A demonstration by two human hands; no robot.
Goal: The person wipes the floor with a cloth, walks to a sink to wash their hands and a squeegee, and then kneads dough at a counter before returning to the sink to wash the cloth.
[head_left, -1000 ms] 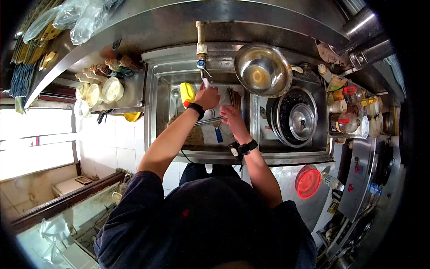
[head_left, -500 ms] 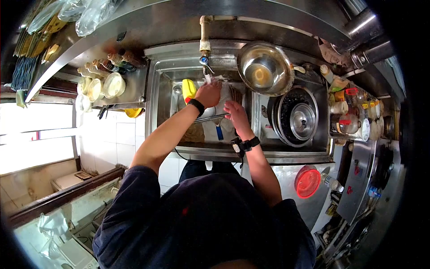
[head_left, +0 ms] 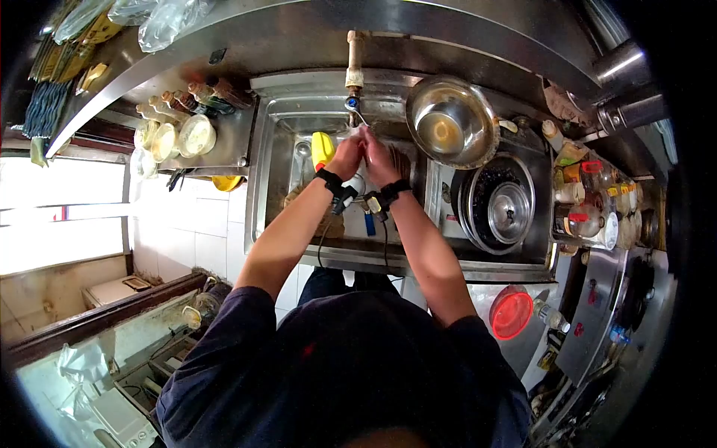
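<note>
My left hand (head_left: 347, 158) and my right hand (head_left: 379, 160) meet below the tap (head_left: 352, 103) over the sink basin (head_left: 280, 142). Their fingers are closed together; a small whitish patch shows at the fingertips, and what they hold cannot be made out. Just left of my left hand lies a yellow bottle (head_left: 322, 148). Beneath my wrists, a blue handle (head_left: 370, 225) shows in the basin, partly hidden. Both wrists carry black bands with small devices.
A large metal bowl (head_left: 452, 123) stands right of the tap. Nested pans (head_left: 510, 213) fill the right basin. A red bowl (head_left: 511, 313) and a clear bottle (head_left: 551, 316) stand at the lower right. Bottles and pale-lidded containers (head_left: 196, 135) line the left shelf.
My right hand has moved up and inward to meet my left hand under the tap. The thin dark bar seen across the basin between my wrists no longer shows.
</note>
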